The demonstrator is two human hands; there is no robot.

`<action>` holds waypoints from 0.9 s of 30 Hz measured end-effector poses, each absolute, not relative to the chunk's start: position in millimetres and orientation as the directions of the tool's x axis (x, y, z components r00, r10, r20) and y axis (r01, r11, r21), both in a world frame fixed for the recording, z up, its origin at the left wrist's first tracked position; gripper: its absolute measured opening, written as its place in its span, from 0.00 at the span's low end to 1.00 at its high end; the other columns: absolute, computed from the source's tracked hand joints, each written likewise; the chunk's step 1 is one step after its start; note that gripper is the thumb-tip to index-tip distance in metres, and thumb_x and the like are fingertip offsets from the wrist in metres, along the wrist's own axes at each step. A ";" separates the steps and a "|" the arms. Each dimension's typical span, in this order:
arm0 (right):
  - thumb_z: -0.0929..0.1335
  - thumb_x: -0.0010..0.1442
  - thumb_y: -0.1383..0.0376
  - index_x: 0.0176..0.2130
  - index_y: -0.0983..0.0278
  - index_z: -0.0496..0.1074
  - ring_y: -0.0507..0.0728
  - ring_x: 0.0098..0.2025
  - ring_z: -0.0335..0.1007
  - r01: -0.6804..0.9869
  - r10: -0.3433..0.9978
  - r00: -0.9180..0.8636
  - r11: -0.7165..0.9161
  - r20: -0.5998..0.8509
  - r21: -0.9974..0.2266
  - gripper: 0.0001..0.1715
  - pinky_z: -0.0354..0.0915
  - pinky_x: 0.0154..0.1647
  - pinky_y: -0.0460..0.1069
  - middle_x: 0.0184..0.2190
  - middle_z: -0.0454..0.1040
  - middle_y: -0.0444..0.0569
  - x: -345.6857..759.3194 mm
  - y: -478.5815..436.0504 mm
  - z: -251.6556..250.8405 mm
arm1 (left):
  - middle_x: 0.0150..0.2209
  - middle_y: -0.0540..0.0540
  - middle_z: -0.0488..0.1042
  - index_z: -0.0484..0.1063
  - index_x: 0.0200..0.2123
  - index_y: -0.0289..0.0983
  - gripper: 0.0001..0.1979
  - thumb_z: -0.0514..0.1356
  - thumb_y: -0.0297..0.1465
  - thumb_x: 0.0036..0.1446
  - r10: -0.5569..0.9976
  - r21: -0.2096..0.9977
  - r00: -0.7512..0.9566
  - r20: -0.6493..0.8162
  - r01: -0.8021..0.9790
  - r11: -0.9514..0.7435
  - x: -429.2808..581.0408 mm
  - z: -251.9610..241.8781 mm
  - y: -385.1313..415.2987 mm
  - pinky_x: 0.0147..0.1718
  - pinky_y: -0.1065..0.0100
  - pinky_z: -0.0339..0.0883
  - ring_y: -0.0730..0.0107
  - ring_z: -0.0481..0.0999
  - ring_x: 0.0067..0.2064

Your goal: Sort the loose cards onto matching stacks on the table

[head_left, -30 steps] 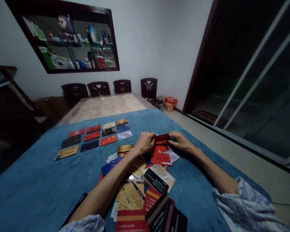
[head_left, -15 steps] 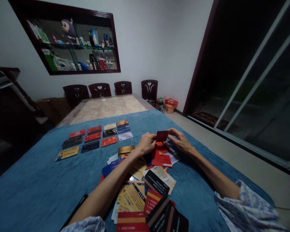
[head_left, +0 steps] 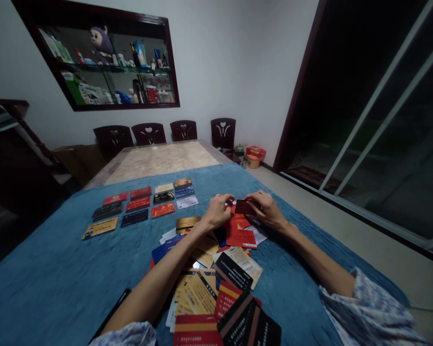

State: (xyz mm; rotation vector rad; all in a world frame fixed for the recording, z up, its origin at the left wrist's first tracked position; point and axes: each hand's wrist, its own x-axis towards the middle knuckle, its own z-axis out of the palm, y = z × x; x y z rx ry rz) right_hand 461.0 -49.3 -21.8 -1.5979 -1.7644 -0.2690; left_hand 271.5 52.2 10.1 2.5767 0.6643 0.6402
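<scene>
My right hand pinches a dark red card by its right side, over the far end of the card pile. Just left of that card is my left hand, its fingers bent, with a gap between thumb and fingertips and nothing between them. Red cards lie beneath the hands. Closer to me the loose heap spreads out, with a black card, a gold card and a red striped card. My left forearm covers part of the heap.
Several cards stand out in rows at the left, among them a yellow card and a white card. A blue cloth covers the table's near part. A dark flat object lies by my left forearm. Chairs line the far side.
My left hand has let go of the dark red card. My right hand has moved left over it, and the card now sits slightly lower and tilted.
</scene>
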 end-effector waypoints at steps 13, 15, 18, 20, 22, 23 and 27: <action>0.62 0.67 0.63 0.42 0.62 0.75 0.60 0.41 0.69 0.938 0.802 -0.045 0.239 0.595 -0.251 0.13 0.60 0.44 0.54 0.37 0.78 0.54 451.9 -37.8 -33.3 | 0.43 0.46 0.77 0.67 0.49 0.39 0.18 0.53 0.20 0.57 0.467 0.367 0.838 0.282 0.356 -0.859 271.1 0.0 46.6 0.46 0.64 0.66 0.63 0.74 0.46; 0.61 0.68 0.63 0.43 0.62 0.75 0.60 0.41 0.69 0.937 0.800 -0.042 0.240 0.598 -0.255 0.13 0.60 0.44 0.54 0.38 0.79 0.53 450.7 -37.7 -33.4 | 0.42 0.46 0.78 0.66 0.49 0.39 0.17 0.52 0.20 0.57 0.460 0.350 0.843 0.278 0.357 -0.866 271.2 -0.9 46.0 0.45 0.64 0.66 0.62 0.74 0.45; 0.62 0.67 0.64 0.45 0.62 0.74 0.61 0.43 0.69 0.941 0.813 -0.052 0.235 0.581 -0.245 0.13 0.60 0.45 0.55 0.40 0.79 0.54 450.1 -38.7 -32.9 | 0.42 0.46 0.77 0.65 0.49 0.39 0.16 0.52 0.21 0.58 0.460 0.316 0.842 0.283 0.371 -0.873 271.1 -2.4 46.5 0.45 0.64 0.65 0.61 0.75 0.45; 0.63 0.66 0.65 0.48 0.62 0.73 0.62 0.44 0.69 0.948 0.827 -0.060 0.223 0.558 -0.228 0.14 0.60 0.45 0.55 0.43 0.79 0.55 451.0 -40.3 -32.4 | 0.43 0.45 0.77 0.65 0.49 0.39 0.16 0.52 0.21 0.58 0.474 0.292 0.835 0.280 0.396 -0.870 270.4 -1.8 46.9 0.45 0.63 0.65 0.60 0.74 0.46; 0.64 0.64 0.66 0.52 0.62 0.72 0.62 0.45 0.69 0.957 0.844 -0.065 0.204 0.532 -0.207 0.16 0.61 0.45 0.55 0.45 0.78 0.55 452.6 -42.6 -31.8 | 0.43 0.44 0.77 0.64 0.49 0.39 0.16 0.52 0.21 0.58 0.502 0.267 0.823 0.266 0.437 -0.859 269.0 0.8 46.3 0.45 0.62 0.64 0.59 0.74 0.46; 0.65 0.64 0.66 0.53 0.62 0.71 0.62 0.45 0.69 0.961 0.852 -0.063 0.191 0.520 -0.197 0.18 0.61 0.45 0.55 0.46 0.78 0.55 453.6 -43.8 -31.6 | 0.43 0.43 0.77 0.64 0.49 0.39 0.16 0.52 0.21 0.58 0.518 0.256 0.816 0.256 0.460 -0.850 268.3 2.6 45.5 0.45 0.62 0.64 0.58 0.74 0.47; 0.65 0.64 0.66 0.56 0.60 0.69 0.61 0.45 0.69 0.971 0.880 -0.054 0.157 0.472 -0.182 0.21 0.61 0.44 0.54 0.45 0.77 0.54 457.1 -47.3 -31.9 | 0.44 0.41 0.77 0.62 0.49 0.38 0.16 0.50 0.21 0.58 0.563 0.223 0.798 0.213 0.521 -0.824 266.2 7.8 41.2 0.45 0.60 0.63 0.57 0.74 0.47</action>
